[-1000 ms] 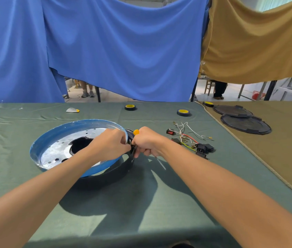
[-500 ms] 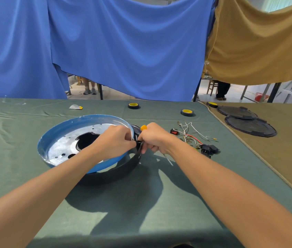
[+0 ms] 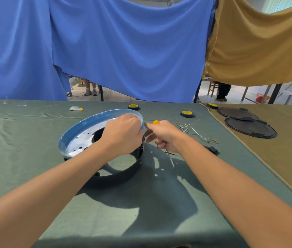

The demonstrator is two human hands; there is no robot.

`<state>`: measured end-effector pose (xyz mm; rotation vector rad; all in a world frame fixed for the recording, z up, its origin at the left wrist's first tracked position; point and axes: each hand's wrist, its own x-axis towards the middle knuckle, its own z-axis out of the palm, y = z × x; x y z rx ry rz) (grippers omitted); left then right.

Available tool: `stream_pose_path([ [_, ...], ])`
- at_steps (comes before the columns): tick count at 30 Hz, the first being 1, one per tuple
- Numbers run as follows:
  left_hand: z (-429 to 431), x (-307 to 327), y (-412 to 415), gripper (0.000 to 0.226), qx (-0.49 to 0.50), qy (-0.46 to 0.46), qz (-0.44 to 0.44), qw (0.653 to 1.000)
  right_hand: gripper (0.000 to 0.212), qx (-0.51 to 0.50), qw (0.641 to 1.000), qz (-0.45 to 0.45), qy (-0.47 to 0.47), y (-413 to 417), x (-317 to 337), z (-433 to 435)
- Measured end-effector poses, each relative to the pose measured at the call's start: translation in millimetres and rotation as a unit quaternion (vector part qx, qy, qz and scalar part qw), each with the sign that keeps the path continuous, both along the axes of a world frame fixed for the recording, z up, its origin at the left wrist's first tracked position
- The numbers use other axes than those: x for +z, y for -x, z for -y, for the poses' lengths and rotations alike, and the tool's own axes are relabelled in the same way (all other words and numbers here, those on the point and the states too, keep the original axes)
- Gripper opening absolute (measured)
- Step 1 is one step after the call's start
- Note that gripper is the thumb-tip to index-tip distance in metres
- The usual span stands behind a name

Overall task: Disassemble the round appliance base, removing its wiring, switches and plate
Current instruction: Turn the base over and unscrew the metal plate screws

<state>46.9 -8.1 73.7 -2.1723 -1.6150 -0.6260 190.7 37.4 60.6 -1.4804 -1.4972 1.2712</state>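
Removal step: the left hand (image 3: 123, 136) curls round the right rim of the tilted plate (image 3: 80, 128), the right hand (image 3: 167, 137) grips a screwdriver (image 3: 170, 159) — next, I think, lift the plate free.

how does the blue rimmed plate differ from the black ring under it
The blue-rimmed plate is tilted, raised on the side where the left hand grips it; the black ring rests on the green cloth. The plate has a silvery floor with holes; the black ring is open, cloth showing through. Both are round and close in width.
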Motion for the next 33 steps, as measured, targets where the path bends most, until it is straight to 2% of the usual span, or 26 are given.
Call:
stream_pose_path([
  [2, 1, 2, -8, 0.017, -0.015, -0.026, -0.038, 0.999, 0.039, -0.012, 0.998, -0.067, 0.006, -5, 9, 2],
  [5, 2, -3, -17, 0.009, -0.025, -0.063, -0.087, 0.994, 0.047, -0.052, 0.993, -0.103, -0.002, -13, 18, 4],
  [7, 3, -9, -20, 0.008, -0.048, -0.089, -0.131, 0.986, 0.032, -0.079, 0.993, -0.084, -0.017, -22, 19, 5],
  [10, 5, -20, -25, 0.008, -0.095, -0.126, -0.192, 0.969, 0.007, -0.081, 0.995, -0.058, 0.008, -35, 16, 8],
  [13, 5, -30, -33, 0.012, -0.121, -0.166, -0.188, 0.960, 0.018, -0.114, 0.989, -0.097, 0.020, -44, 9, 6],
  [14, 5, -33, -36, 0.022, -0.117, -0.168, -0.173, 0.964, 0.021, -0.128, 0.985, -0.111, 0.018, -48, 7, 5],
  [16, 6, -37, -39, 0.052, -0.072, -0.127, -0.133, 0.980, 0.023, -0.159, 0.980, -0.121, 0.012, -55, 3, 2],
  [18, 8, -44, -36, 0.062, -0.012, -0.059, -0.080, 0.995, 0.023, -0.190, 0.976, -0.106, 0.004, -66, -1, 0],
  [21, 5, -60, -26, 0.058, 0.071, 0.049, -0.056, 0.995, 0.030, -0.225, 0.972, -0.068, 0.002, -82, -8, -1],
  [24, 1, -67, -19, 0.046, 0.098, 0.131, -0.028, 0.986, 0.031, -0.241, 0.969, -0.046, 0.016, -90, -16, -3],
  [28, -1, -67, -2, 0.041, 0.118, 0.120, -0.053, 0.984, 0.034, -0.252, 0.967, -0.027, 0.011, -91, -20, -7],
  [33, -8, -66, 39, 0.025, 0.183, 0.141, -0.023, 0.973, 0.037, -0.248, 0.969, -0.001, -0.009, -79, -20, -5],
])
